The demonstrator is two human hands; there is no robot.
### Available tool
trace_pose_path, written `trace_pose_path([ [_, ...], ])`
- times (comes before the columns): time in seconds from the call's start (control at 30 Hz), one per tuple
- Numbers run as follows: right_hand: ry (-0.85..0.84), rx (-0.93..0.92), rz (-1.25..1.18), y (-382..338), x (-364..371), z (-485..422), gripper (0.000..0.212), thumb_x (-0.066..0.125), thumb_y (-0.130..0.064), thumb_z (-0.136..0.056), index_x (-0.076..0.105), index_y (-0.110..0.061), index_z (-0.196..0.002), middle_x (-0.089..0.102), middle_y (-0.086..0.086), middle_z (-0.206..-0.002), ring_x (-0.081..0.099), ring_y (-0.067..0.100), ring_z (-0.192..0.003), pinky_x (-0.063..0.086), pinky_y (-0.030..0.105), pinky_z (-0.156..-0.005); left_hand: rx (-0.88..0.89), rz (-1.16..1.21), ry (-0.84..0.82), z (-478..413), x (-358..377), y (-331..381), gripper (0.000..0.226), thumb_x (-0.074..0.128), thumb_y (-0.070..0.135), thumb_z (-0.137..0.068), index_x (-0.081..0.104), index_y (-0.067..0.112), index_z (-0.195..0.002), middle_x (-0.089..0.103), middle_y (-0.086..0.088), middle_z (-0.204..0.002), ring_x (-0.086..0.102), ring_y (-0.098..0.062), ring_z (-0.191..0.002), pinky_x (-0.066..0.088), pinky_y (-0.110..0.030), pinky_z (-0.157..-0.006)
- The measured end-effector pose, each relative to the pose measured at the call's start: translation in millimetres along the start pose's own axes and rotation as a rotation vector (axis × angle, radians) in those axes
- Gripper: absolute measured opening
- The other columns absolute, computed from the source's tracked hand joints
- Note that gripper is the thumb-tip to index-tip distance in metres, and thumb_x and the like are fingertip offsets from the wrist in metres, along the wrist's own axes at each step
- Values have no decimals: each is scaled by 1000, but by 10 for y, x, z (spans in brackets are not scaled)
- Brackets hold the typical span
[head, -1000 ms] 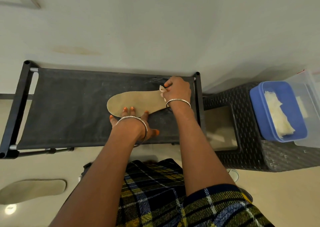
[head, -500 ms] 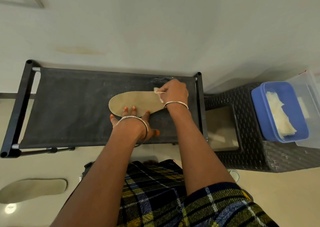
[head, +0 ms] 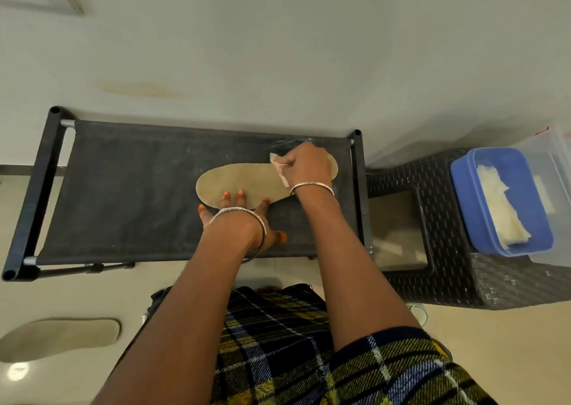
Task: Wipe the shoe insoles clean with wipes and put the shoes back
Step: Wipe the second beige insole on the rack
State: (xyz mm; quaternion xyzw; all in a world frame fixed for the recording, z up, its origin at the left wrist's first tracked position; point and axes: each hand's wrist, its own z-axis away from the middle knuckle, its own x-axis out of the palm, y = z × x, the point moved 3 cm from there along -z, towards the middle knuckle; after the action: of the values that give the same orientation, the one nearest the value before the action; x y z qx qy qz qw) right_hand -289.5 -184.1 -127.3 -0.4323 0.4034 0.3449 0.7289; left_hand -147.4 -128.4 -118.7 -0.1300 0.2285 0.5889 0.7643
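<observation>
Currently my right hand (head: pixel 306 165) is clenched round a crumpled white wipe (head: pixel 278 167), pressing it on the heel end of a flat tan shoe insole (head: pixel 244 185). My left hand (head: pixel 244 219) is released, fingers straight, fingertips pinning the insole's near edge. The insole lies lengthwise on the black fabric shelf of a shoe rack (head: pixel 129 188), toward its right side. A second tan insole (head: pixel 58 336) lies on the floor, lower left. To the right, a blue plastic box (head: pixel 463 188) holding spare white wipes (head: pixel 500 207) sits on a dark woven stool (head: pixel 448 275).
</observation>
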Motion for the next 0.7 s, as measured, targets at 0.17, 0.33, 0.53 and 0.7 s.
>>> trace_pose_path([
  [0.17, 150, 144, 2, 97, -69, 78, 11, 66, -16, -89, 75, -14, -95, 73, 8, -96, 68, 28, -93, 48, 28, -71, -9, -13, 0, 18, -6, 19, 85, 34, 76, -86, -10, 43, -151, -20, -3, -161, -19, -32, -147, 0, -66, -114],
  [0.33, -60, -144, -17, -326, 109, 179, 19, 66, -5, -81, 81, -15, -88, 75, 9, -95, 68, 29, -92, 55, 31, -83, -36, -17, -9, -26, 51, -2, 87, 31, 80, -84, -17, 47, -148, -23, -1, -160, -21, -29, -147, -3, -63, -113],
  [0.53, 8, -35, -34, -127, 110, 68, 18, 65, -22, -90, 79, -26, -101, 75, 4, -102, 68, 27, -96, 55, 33, -82, -7, 11, -1, -37, 35, -18, 85, 34, 77, -86, -14, 47, -148, -24, 0, -159, -22, -31, -146, -2, -67, -113],
  [0.7, 157, 185, -16, 195, -49, 26, 21, 64, -18, -92, 74, -20, -111, 71, 7, -110, 65, 28, -104, 50, 30, -79, -4, 0, 2, -19, 7, -7, 85, 36, 75, -87, -10, 43, -151, -21, -2, -160, -18, -33, -147, 0, -68, -113],
])
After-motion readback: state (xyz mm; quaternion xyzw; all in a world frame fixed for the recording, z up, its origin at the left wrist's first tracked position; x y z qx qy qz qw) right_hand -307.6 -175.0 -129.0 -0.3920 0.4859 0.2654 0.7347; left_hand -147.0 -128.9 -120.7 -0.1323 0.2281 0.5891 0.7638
